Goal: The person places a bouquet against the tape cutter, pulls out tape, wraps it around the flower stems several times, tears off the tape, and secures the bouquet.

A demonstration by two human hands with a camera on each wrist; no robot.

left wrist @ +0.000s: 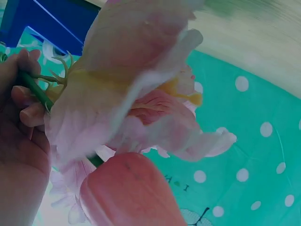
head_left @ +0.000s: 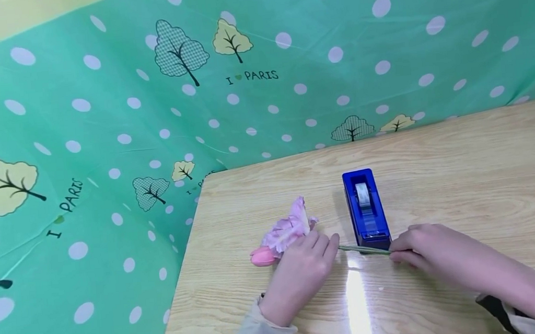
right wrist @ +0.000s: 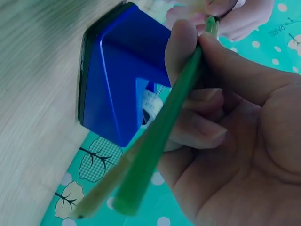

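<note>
A ruffled lilac flower [head_left: 288, 232] and a pink tulip [head_left: 262, 256] lie side by side in a small bunch over the table. Just below the blooms, my left hand [head_left: 304, 269] holds their stems. The green stems [head_left: 365, 249] run rightward to my right hand [head_left: 430, 251], which pinches them between thumb and fingers. In the right wrist view, a thick green stem [right wrist: 157, 141] and a thinner yellowish stem [right wrist: 106, 186] stick out past that grip. Large pale petals [left wrist: 108, 103] fill the left wrist view.
A blue tape dispenser [head_left: 377, 221] with a roll of clear tape [head_left: 362, 195] stands right behind the stems, between the hands. The wooden table [head_left: 475, 171] meets a green dotted cloth [head_left: 262, 99] at its back and left edges.
</note>
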